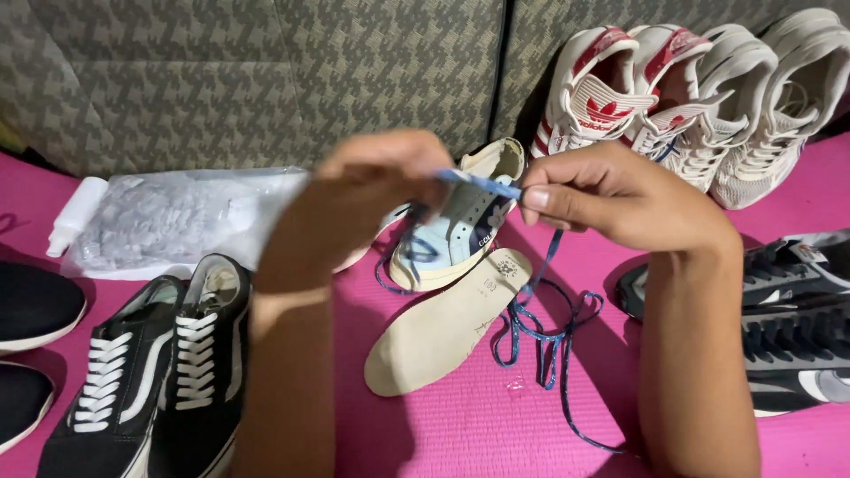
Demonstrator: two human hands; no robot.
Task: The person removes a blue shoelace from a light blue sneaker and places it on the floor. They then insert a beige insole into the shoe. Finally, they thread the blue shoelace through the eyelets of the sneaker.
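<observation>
My left hand (pixel 372 190) and my right hand (pixel 611 199) are raised over a pink mat (pixel 496 425), both pinching a blue shoelace (pixel 482 184) stretched between them. The rest of the lace (pixel 544 332) trails down and lies in loops on the mat. Just behind my hands stands a light blue and cream sneaker (pixel 460 226) with its laces out. A cream insole (pixel 447 323) lies flat in front of it.
A pair of black sneakers with white laces (pixel 155 372) sits at lower left, dark shoes (pixel 27 336) at the far left. Clear plastic bag (pixel 173 217) and a white bottle (pixel 75 217) lie behind. White-and-red sneakers (pixel 620 88), pale sneakers (pixel 770 97) lean on patterned upholstery. Black-grey sneakers (pixel 788 327) are right.
</observation>
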